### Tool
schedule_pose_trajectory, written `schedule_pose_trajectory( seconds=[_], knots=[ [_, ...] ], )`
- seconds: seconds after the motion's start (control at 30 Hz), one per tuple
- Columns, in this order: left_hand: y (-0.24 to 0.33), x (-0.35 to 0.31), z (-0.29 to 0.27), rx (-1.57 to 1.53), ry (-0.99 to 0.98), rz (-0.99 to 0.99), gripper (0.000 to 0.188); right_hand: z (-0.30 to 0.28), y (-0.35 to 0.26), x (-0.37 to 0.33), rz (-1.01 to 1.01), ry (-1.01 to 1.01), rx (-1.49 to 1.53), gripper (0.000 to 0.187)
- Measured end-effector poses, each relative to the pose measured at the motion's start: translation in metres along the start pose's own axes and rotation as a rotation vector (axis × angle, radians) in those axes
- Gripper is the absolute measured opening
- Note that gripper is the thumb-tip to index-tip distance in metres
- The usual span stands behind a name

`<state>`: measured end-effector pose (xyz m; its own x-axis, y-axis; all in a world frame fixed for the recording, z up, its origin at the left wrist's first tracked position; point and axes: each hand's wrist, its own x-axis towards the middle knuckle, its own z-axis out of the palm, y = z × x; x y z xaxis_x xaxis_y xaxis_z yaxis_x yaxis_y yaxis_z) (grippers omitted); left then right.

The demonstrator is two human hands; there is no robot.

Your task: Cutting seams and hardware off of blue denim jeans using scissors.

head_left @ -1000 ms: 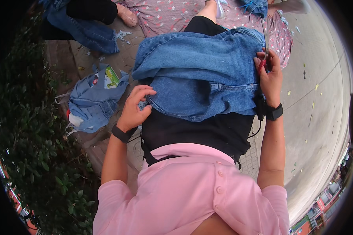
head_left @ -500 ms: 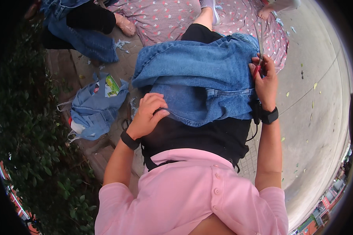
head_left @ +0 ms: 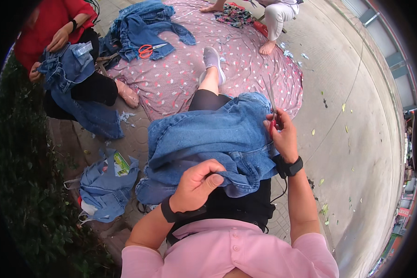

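A blue denim garment (head_left: 194,134) lies bunched across my lap, its folds running left to right. My left hand (head_left: 198,185) pinches its near edge between thumb and fingers and lifts that edge a little. On the right, my right hand (head_left: 282,135) is closed round the red handles of a pair of scissors (head_left: 272,104). The long, narrow blades point up and away, beyond the right side of the denim. Parts of the handles are hidden by my fingers.
A patterned pink cloth (head_left: 171,88) covers the ground ahead, holding piled jeans (head_left: 141,28) and orange-handled scissors (head_left: 146,51). A denim bag (head_left: 104,190) sits at left by a hedge (head_left: 32,194). A person in red (head_left: 55,23) handles denim; another person (head_left: 279,21) sits opposite.
My left hand has moved right along the denim's near edge and now lifts it. The view has tilted up, bringing the co-workers and piled jeans into sight. My right hand still holds the scissors.
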<state>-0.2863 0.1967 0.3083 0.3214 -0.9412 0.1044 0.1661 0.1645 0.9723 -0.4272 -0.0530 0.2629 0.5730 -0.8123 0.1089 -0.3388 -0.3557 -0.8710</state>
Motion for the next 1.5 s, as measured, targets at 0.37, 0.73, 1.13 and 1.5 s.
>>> schedule_pose_trajectory(
  seconds=[0.37,0.73,1.13,1.5],
  knots=[
    [-0.055,0.023,0.056,0.142,-0.398,-0.033,0.023,0.034,-0.025,-0.012,0.008,-0.212,0.216,0.035],
    [-0.07,0.004,0.018,-0.091,-0.239,-0.313,0.024,0.036,-0.02,-0.011,-0.108,-0.157,-0.087,0.038],
    [-0.051,-0.011,-0.06,0.049,0.387,-0.193,0.024,0.037,-0.014,-0.017,-0.12,-0.113,-0.09,0.037],
    [-0.058,-0.037,-0.118,0.146,0.687,-0.287,0.02,0.034,-0.003,-0.012,-0.147,-0.09,-0.1,0.037]
  ],
)
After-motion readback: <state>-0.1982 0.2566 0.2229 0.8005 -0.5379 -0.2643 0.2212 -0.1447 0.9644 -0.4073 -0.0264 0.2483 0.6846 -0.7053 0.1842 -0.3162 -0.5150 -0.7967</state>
